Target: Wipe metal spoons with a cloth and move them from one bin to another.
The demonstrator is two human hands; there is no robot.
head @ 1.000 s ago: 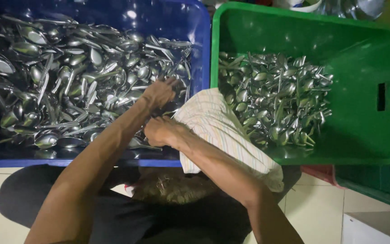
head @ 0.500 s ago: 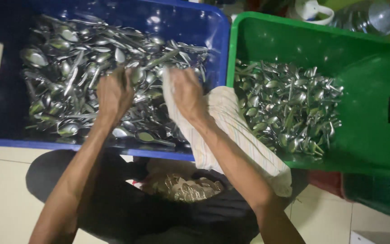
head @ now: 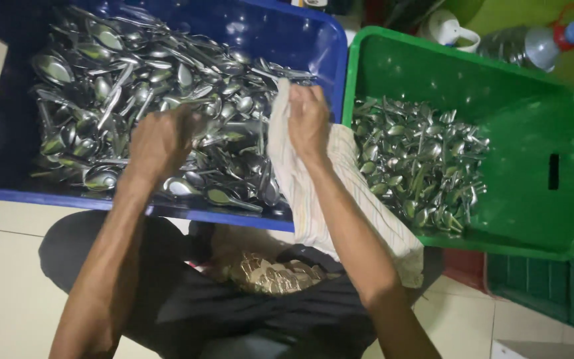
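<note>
Left hand [head: 161,139] curls among spoons [head: 134,86] in the blue bin [head: 313,40]; right hand [head: 308,119] grips cloth [head: 313,193]; green bin [head: 533,193] beside; bottle [head: 533,43] behind

blue crate [head: 340,60] packed with spoons [head: 167,100]; green crate [head: 533,133] right side bare.

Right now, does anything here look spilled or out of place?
Nothing is spilled: the spoons lie inside the blue crate and green crate. Only the striped cloth hangs askew over the blue crate's front edge.
</note>
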